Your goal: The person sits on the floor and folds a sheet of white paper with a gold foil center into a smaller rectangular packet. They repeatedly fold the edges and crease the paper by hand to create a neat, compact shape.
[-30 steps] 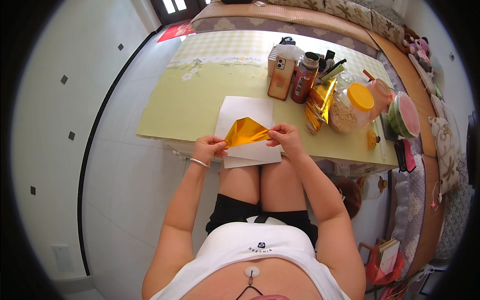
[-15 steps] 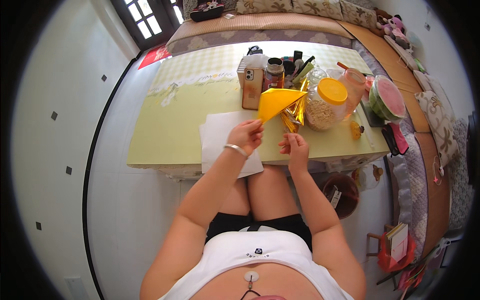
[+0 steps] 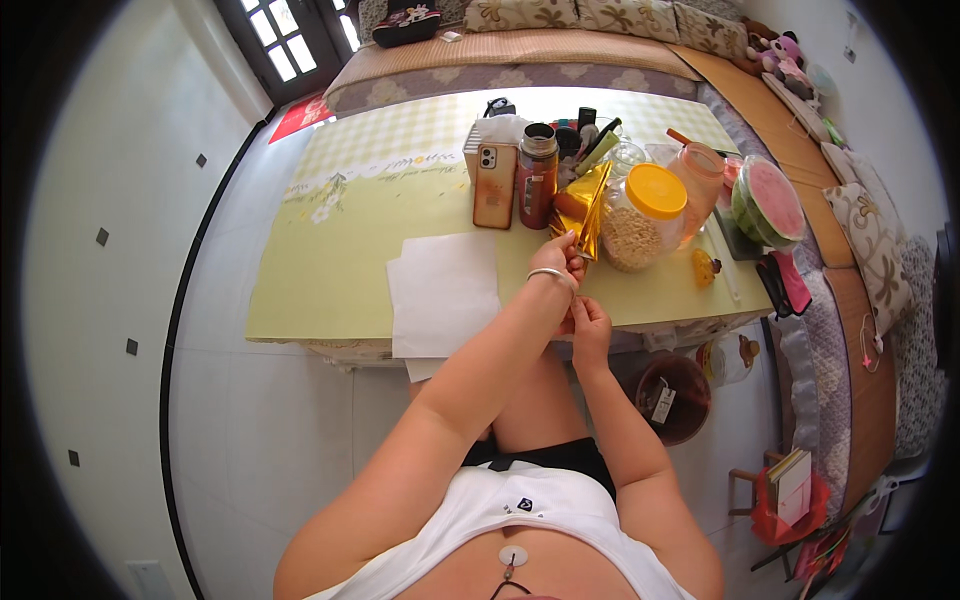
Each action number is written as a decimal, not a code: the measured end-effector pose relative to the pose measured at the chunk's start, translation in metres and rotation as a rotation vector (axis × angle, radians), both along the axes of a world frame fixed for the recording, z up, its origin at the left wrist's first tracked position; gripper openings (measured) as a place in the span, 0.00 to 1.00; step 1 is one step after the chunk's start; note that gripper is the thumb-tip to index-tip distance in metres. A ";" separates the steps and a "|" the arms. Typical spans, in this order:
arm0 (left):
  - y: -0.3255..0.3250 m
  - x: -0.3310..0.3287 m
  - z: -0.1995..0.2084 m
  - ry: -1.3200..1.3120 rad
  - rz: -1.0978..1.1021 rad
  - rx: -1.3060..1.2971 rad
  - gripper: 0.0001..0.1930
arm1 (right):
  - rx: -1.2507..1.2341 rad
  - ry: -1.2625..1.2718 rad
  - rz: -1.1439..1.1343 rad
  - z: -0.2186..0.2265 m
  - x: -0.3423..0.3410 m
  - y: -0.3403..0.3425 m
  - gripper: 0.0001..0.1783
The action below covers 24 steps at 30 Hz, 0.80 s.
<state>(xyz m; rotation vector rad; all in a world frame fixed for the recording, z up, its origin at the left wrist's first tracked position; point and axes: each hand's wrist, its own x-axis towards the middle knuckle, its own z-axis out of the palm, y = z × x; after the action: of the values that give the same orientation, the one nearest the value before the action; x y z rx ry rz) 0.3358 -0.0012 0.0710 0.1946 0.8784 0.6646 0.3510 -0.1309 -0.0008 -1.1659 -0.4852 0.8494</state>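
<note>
Shiny gold paper [image 3: 583, 208] stands in a bent, folded shape in front of the jars. My left hand [image 3: 560, 258] is pinched at its lower edge, with a silver bangle on that wrist. Just below, close to the left wrist, is my right hand [image 3: 591, 325]; its fingers are closed and anything in them is hidden. White paper sheets [image 3: 445, 290] lie on the table [image 3: 320, 270], left of my left forearm. A phone [image 3: 494, 188] leans upright beside a dark red thermos bottle [image 3: 537, 180] without a lid.
Right of the gold paper stands a jar with a yellow lid [image 3: 656, 192], then a pinkish jar [image 3: 697, 175] and a cut watermelon [image 3: 770, 203]. A small yellow figure [image 3: 705, 268] is near the table's edge. Below stands a dark red bin [image 3: 675, 398].
My left hand has moved right and slightly down, from beside the white sheets to above my right hand. The yellow-gold folded sheet no longer spreads out to the left. My right hand has lowered slightly.
</note>
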 end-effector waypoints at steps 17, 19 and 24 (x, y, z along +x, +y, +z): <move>0.031 -0.191 -0.016 1.146 -0.213 1.653 0.16 | 0.025 -0.900 0.049 0.015 -0.019 0.000 0.14; 0.034 -0.244 -0.023 1.373 -0.395 1.662 0.27 | 0.068 -1.143 0.124 0.026 -0.028 0.008 0.21; 0.022 -0.322 -0.039 1.409 -0.737 1.726 0.47 | 0.155 -1.410 0.566 0.040 -0.056 0.030 0.42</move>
<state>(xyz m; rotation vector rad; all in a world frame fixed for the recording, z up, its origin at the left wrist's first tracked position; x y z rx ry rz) 0.0134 0.0207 0.0320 2.6375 1.1362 0.3147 0.2946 -0.1008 0.0387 -1.3665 -2.0579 0.2912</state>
